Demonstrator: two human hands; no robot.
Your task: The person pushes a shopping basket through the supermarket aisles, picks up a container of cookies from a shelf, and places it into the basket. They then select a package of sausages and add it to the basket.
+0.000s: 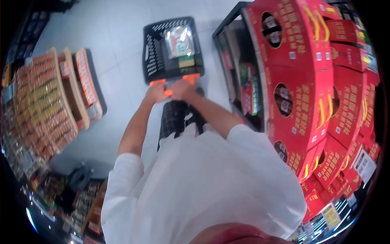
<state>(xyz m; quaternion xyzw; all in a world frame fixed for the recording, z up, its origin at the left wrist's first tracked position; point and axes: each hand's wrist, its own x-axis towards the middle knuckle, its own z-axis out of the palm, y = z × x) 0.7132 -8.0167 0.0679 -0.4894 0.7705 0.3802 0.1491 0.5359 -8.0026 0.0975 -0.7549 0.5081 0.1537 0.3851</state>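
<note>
In front of my body is a black plastic shopping basket (150,49) with slotted walls and an orange handle (167,92). My left hand (156,93) is closed around the left part of that handle, and my right hand (182,89) grips it on the right, close beside the left. Inside the basket lies a clear, shiny plastic package (178,42) with a printed label. A small yellow and green packet (187,62) rests below it, near the handle side.
Red gift boxes (302,105) with yellow handles are stacked high on my right, beside a dark shelf frame (227,53). To the left stands a tiered wooden display (65,89) full of packaged snacks (38,101). Pale floor (109,36) runs between them.
</note>
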